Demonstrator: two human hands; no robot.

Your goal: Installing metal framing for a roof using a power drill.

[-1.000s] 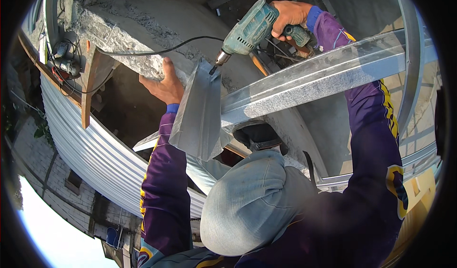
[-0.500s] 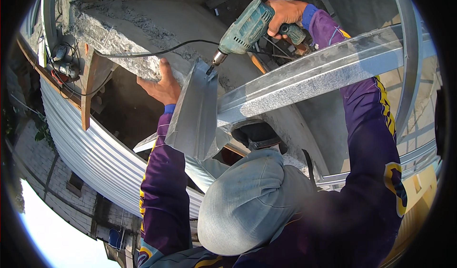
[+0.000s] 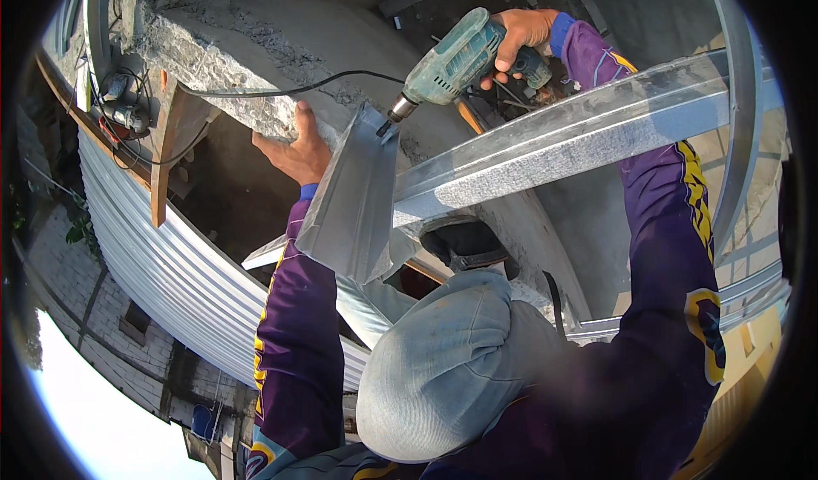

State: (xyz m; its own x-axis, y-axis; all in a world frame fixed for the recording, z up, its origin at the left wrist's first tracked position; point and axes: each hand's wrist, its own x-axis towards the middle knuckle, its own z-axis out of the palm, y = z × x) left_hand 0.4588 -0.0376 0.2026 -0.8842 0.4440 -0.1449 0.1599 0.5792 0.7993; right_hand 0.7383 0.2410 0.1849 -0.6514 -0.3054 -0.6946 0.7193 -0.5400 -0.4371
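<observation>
My right hand (image 3: pixel 521 35) is wrapped round the grip of a corded teal power drill (image 3: pixel 456 58), its chuck angled down to the left. The drill's bit reaches the far upper edge of a short, bent sheet-metal channel (image 3: pixel 354 199). Beside that channel, my left hand (image 3: pixel 300 146) has its thumb raised and fingers stretched left along the rough concrete edge (image 3: pixel 243 101). Part of the left palm is hidden, so any contact with the metal is unclear. A long galvanized steel channel (image 3: pixel 545 160) runs from the short piece to the right, passing over my right arm.
A black cord (image 3: pixel 281 92) crosses the concrete to the drill. At left are a wooden stake (image 3: pixel 164 165), a corded power tool (image 3: pixel 123 114) and corrugated metal roofing (image 3: pixel 162 258). A curved-looking metal post (image 3: pixel 740 122) stands at right. My cloth-covered head (image 3: pixel 443 369) fills the lower middle.
The drill and my right hand have shifted slightly right and down in the picture, along with most of the scene. The bit stays at the short channel's edge. My left hand keeps its pose.
</observation>
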